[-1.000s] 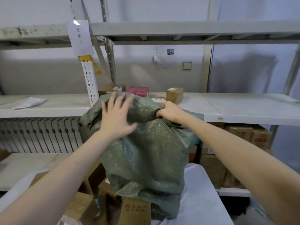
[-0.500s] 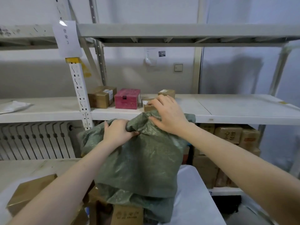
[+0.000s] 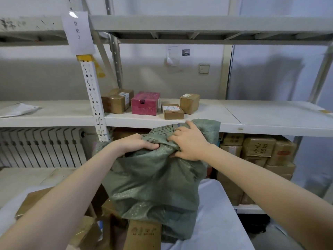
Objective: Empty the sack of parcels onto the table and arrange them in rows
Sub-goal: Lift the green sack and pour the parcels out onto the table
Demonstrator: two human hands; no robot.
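So the sack (image 3: 153,183) is that green woven plastic stuff, crinkly with a bit of sheen, and there's a printed grid label near its top edge. It's held up over the near end of the table (image 3: 216,228), which has a smooth pale cover on it. The long axis runs pretty much straight up and down: the top is bunched at the hands and the baggy lower end slumps onto a pile of brown cardboard parcels (image 3: 144,235) lying on the table. The left hand (image 3: 137,144) has its fingers curled tight round a scrunched fold at the top left. The right hand (image 3: 189,143) is just beside it, fingers bent over the upper edge and thumb tucked underneath, so it's grabbing the fabric too. Can't tell which end of the sack is the open one. Behind is a flat grey metal shelf (image 3: 261,112) with a few small cardboard boxes and a glossy pink box (image 3: 145,103) on it.
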